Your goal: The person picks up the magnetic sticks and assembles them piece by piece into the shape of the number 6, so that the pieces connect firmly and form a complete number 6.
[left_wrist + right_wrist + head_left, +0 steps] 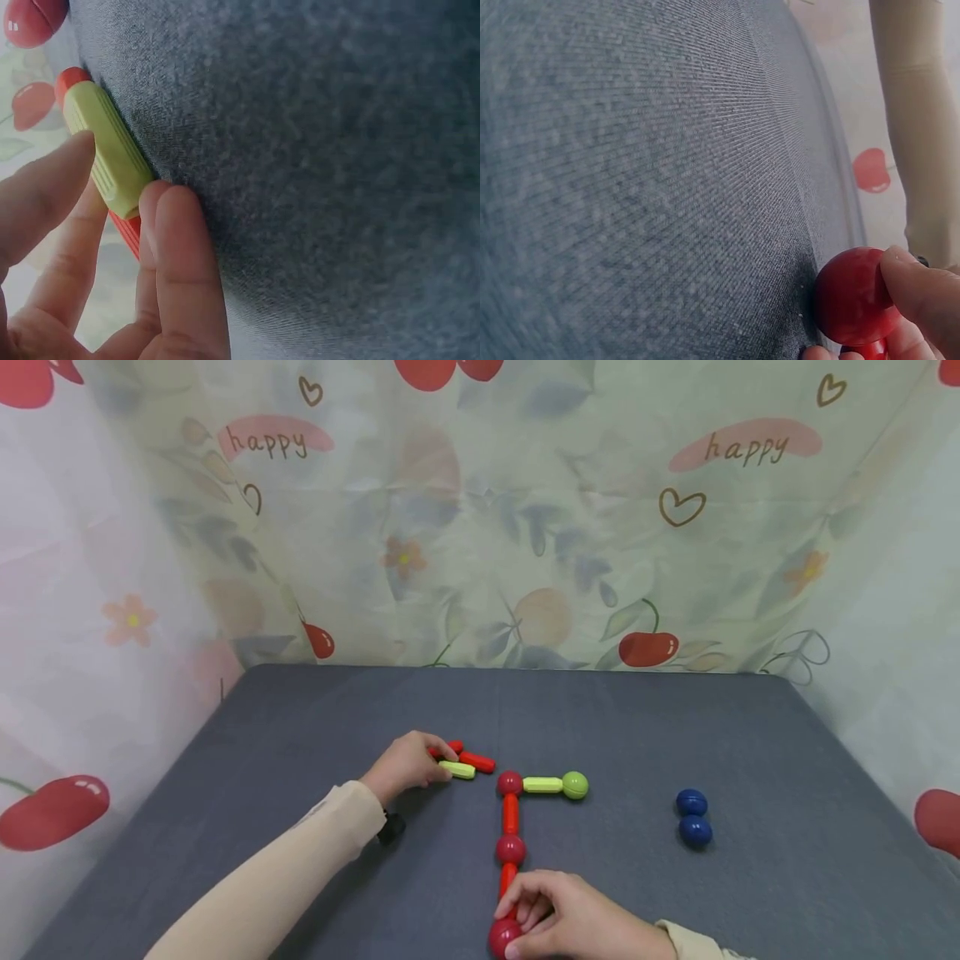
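At the bottom centre of the head view, the right hand (573,917) pinches a red ball (502,935). Left of centre, the left hand (408,766) has fingers at a yellow-green stick (461,770) beside red sticks (477,762); whether it grips, I cannot tell.

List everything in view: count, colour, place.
Red balls: 3, red, central line.
Joined red rods: 2, red, between them.
Joined lime rod: 1, lime, right of farthest red ball.
Lime ball: 1, lime, that rod's right end.
Loose red rods: 2, red, left of farthest red ball.
Loose lime rod: 1, lime, beside them.
Blue balls: 2, dark blue, right side.
Tabletop: 1, dark grey, underneath.
Printed fabric: count unclear, pale, behind and beside.
Black object: 1, black, near left cuff.
Sleeves: 2, beige, both arms.
Left hand: 1, bare, at loose lime rod.
Right hand: 1, bare, gripping nearest red ball.
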Demonstrator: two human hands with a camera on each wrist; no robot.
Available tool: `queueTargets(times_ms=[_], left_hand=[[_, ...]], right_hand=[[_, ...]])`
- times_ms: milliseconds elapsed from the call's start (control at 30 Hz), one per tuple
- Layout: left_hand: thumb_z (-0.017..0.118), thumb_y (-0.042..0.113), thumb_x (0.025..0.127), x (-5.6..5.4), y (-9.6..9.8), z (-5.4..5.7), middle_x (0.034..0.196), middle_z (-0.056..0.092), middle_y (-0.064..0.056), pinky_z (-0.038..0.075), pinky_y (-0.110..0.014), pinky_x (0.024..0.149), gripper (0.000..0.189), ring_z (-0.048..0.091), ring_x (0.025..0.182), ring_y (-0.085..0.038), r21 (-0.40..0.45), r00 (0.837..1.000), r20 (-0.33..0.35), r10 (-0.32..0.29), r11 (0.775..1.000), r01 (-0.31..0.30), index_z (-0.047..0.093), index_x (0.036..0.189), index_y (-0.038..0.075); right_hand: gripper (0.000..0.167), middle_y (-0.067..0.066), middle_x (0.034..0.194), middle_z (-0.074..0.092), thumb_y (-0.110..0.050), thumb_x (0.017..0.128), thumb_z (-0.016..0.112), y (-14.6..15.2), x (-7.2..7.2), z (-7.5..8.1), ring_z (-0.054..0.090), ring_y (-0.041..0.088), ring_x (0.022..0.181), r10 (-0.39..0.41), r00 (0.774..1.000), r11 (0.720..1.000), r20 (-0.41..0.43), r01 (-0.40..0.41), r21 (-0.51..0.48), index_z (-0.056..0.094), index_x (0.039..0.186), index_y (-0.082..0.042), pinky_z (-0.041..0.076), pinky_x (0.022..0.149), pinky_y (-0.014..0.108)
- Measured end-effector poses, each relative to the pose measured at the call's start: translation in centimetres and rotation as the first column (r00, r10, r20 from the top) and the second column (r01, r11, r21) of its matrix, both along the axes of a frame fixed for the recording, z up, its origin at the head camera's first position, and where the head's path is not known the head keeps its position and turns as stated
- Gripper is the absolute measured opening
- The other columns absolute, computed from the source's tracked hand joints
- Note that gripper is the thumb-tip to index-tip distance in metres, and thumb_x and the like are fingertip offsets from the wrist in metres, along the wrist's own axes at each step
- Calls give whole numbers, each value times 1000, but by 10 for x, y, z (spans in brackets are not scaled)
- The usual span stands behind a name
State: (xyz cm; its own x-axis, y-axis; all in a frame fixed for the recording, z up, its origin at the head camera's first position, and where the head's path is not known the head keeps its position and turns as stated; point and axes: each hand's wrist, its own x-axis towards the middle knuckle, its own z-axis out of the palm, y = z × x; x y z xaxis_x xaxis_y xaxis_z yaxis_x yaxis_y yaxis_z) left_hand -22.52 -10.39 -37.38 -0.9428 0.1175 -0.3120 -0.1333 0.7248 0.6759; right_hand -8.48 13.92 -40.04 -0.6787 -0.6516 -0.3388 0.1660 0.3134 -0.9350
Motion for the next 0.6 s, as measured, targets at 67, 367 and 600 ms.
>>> queueTargets(times_ms=[67, 367, 600], left_hand=[[76, 9, 81, 0, 2, 0, 118, 60, -8, 49, -24, 60, 20, 56, 67, -16, -31, 1000, 1, -20, 999, 20, 74, 100, 15], [78, 11, 81, -2, 4, -4, 94, 63, -3, 46, -24, 58, 11, 55, 64, -17, -117, 998, -15, -62, 991, 59, 73, 89, 15], [79, 12, 80, 0, 2, -3, 86, 65, -1, 47, -24, 58, 9, 56, 65, -15, -131, 996, -10, -89, 988, 87, 75, 87, 15]], right_hand=[[22, 2, 92, 66, -15, 83, 76, 0, 0, 0, 60, 17, 82, 0, 1000, 1000, 2, 0, 0, 67, 104, -10, 51, 71, 22], [23, 3, 92, 66, -14, 83, 76, 0, -1, -1, 60, 17, 82, 4, 1000, 1000, 13, -4, -8, 67, 104, -10, 51, 72, 23], [23, 3, 92, 66, -14, 84, 76, 0, -2, -2, 59, 17, 82, 7, 1000, 1000, 23, -7, -10, 67, 105, -10, 50, 72, 24]])
